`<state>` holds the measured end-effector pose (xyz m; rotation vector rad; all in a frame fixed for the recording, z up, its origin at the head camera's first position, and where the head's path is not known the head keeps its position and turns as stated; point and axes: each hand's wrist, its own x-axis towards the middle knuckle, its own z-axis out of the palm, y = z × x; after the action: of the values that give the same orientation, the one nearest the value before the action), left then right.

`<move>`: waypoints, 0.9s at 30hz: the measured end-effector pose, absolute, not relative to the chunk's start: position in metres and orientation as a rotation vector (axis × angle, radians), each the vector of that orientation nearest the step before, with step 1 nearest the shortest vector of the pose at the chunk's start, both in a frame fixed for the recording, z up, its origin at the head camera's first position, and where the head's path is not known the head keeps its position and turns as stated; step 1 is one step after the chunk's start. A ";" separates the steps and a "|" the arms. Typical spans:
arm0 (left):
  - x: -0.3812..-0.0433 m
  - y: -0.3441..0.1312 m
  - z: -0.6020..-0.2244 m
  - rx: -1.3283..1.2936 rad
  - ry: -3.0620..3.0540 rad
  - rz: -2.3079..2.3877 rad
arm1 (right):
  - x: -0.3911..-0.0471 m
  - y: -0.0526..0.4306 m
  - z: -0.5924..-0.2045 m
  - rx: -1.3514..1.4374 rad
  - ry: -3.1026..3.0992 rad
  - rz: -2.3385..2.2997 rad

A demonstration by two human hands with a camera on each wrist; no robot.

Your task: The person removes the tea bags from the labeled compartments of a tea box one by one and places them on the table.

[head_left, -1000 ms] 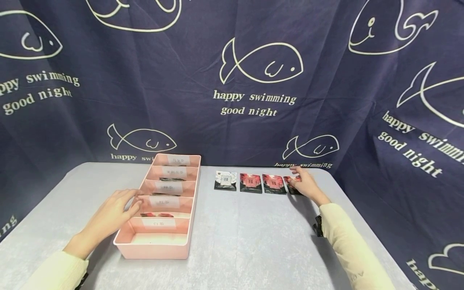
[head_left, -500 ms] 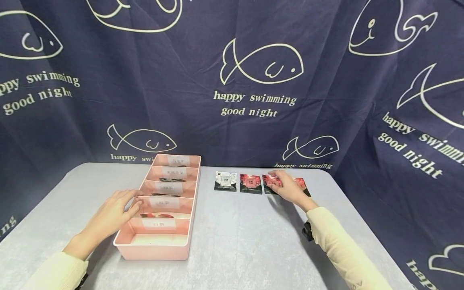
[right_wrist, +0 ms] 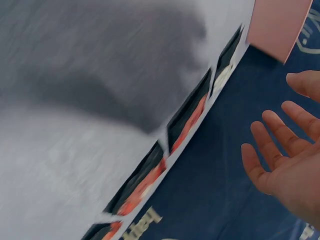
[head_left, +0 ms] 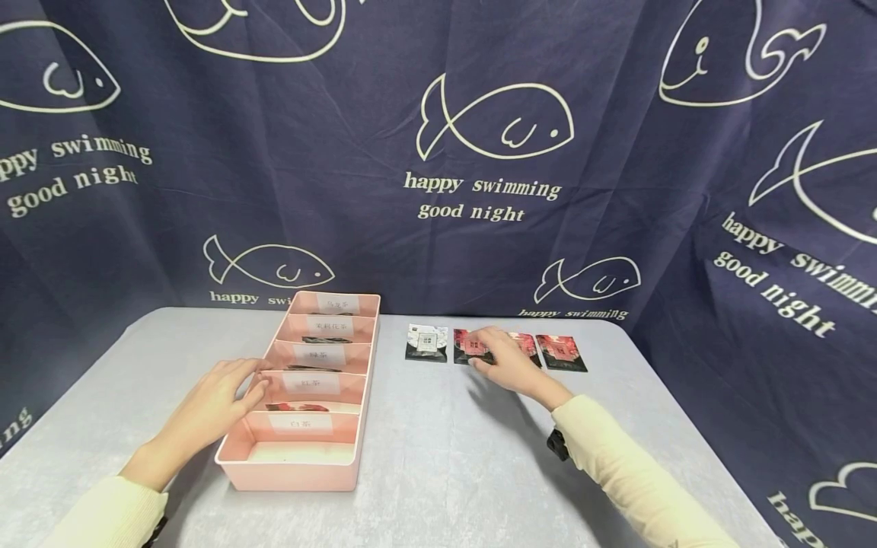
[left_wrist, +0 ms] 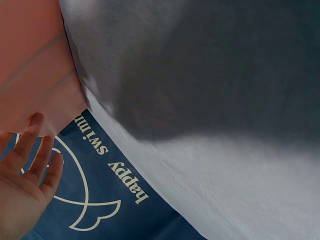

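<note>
A pink divided box (head_left: 294,476) stands on the left half of the table, its compartments bearing white paper labels. My left hand (head_left: 215,399) rests at its left rim, fingers loosely bent; in the left wrist view the fingertips (left_wrist: 36,120) overlap the pink wall. In a row to the right lie one white-and-black sachet (head_left: 426,342) and several red-and-black ones. My right hand (head_left: 510,361) hovers over the red sachets, partly covering the left red sachet (head_left: 466,352) and the middle red sachet (head_left: 529,347). Its fingers (right_wrist: 265,137) are spread and hold nothing. The rightmost red sachet (head_left: 562,352) is uncovered.
Dark sachets (head_left: 325,340) show in the box's rear compartments and a red sachet (head_left: 298,407) lies in the fourth from the back. A pale grey cloth covers the table (head_left: 438,457). Behind and at both sides hangs a navy curtain (head_left: 384,228) with fish drawings.
My right hand has moved left along the row, from the rightmost red sachet to the leftmost red one. The sachets lie where they were. The left hand has stayed at the box.
</note>
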<state>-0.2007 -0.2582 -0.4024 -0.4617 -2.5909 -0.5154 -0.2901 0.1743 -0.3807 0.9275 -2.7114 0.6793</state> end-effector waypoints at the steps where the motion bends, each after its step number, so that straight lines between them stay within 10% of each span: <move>1: -0.201 -0.258 -0.403 -0.459 -2.593 -0.515 | -0.288 0.170 -0.380 0.936 -2.716 0.670; 27: -0.200 -0.258 -0.402 -0.433 -2.611 -0.532 | -0.252 0.090 -0.364 1.284 -2.592 0.460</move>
<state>-0.2000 -0.2576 -0.4022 -0.4331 -2.6112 -0.5316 -0.2518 0.0900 -0.3637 1.2844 -2.5923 0.4602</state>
